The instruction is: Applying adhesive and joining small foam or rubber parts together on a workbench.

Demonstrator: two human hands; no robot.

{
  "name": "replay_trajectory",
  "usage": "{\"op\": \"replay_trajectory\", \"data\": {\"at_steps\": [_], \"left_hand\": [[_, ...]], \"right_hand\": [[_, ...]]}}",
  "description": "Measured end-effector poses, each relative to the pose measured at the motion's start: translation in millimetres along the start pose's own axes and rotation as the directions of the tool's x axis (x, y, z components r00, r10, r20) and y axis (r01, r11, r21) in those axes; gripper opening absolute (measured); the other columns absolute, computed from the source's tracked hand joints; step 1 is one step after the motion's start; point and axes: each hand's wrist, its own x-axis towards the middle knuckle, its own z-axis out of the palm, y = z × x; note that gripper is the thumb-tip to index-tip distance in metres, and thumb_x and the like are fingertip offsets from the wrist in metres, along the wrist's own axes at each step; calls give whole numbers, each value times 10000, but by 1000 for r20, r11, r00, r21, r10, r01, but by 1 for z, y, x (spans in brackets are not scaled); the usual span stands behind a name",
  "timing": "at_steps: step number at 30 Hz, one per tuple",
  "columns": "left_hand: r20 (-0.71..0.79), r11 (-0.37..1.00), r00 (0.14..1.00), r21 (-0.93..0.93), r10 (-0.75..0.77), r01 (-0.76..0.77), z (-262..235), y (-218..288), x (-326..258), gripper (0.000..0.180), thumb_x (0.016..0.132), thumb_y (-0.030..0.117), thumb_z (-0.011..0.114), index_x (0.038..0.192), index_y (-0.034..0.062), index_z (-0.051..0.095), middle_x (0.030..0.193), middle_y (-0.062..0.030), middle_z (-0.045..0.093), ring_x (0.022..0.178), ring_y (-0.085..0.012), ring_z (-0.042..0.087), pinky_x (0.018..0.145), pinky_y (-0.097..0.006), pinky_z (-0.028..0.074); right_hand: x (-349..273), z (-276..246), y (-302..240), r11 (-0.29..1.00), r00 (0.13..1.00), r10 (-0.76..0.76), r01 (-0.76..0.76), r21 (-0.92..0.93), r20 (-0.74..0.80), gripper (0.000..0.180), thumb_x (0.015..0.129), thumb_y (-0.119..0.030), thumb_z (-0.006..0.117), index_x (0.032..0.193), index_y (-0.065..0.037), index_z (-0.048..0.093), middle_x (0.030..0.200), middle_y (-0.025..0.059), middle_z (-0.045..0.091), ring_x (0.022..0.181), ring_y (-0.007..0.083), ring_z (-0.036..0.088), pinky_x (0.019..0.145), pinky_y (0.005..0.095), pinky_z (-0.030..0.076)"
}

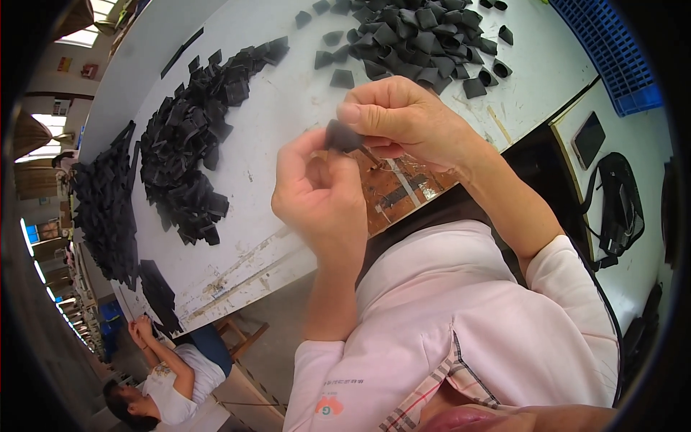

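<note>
A small black folded piece, fabric-like, is pinched between my two hands above the near edge of the white table. My left hand grips it from below with thumb and forefinger. From above, my right hand holds its upper right side, thumb pressed against the fingers. Beyond the hands lies a heap of small black rolled, tube-like pieces, some with openings showing. A long heap of flat black pieces stretches across the table to the left.
Another dark heap lies at the far left, past a raised strip. A blue plastic basket stands at the upper right. A phone and black mesh bag rest on a side surface. A co-worker sits at lower left.
</note>
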Motion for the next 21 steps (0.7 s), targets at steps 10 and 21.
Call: {"op": "replay_trajectory", "data": {"at_steps": [10, 21], "left_hand": [[763, -344, 645, -593, 48, 728, -23, -47, 23, 176, 853, 33, 344, 969, -4, 470, 876, -149, 554, 357, -56, 342, 333, -199, 228], [136, 919, 917, -188, 375, -348, -11, -12, 24, 244, 787, 66, 611, 1004, -25, 545, 889, -67, 578, 798, -139, 546, 712, -229, 422]], "right_hand": [[10, -4, -2, 995, 988, 84, -91, 50, 130, 256, 853, -246, 554, 673, -63, 544, 560, -56, 414, 493, 24, 349, 435, 170, 291], [-23, 9, 1, 377, 703, -706, 470, -798, 81, 330, 681, -318, 686, 819, -52, 547, 737, 69, 500, 607, 221, 522, 513, 297, 427]]}}
